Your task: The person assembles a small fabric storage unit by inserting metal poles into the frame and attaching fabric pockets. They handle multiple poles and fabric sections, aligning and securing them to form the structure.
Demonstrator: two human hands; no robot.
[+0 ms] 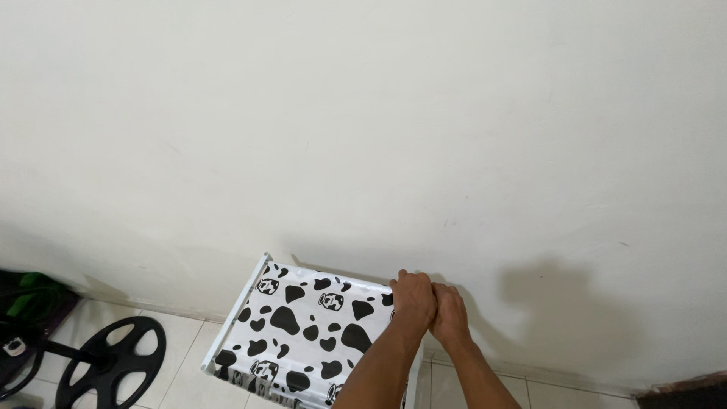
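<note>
A small white-framed rack (251, 285) stands against the wall, its top covered by a white sheet with black cow-pattern patches (303, 333). Both my hands are at its far right corner. My left hand (413, 300) is curled over the corner of the cover and frame. My right hand (450, 312) presses against the left one at the same corner, fingers bent. What the fingers pinch is hidden beneath them.
A plain off-white wall (363, 136) fills most of the view. A black round fan base (113, 360) lies on the white tiled floor at the left, next to a dark and green object (30, 303). A dark mat edge (681, 394) shows at bottom right.
</note>
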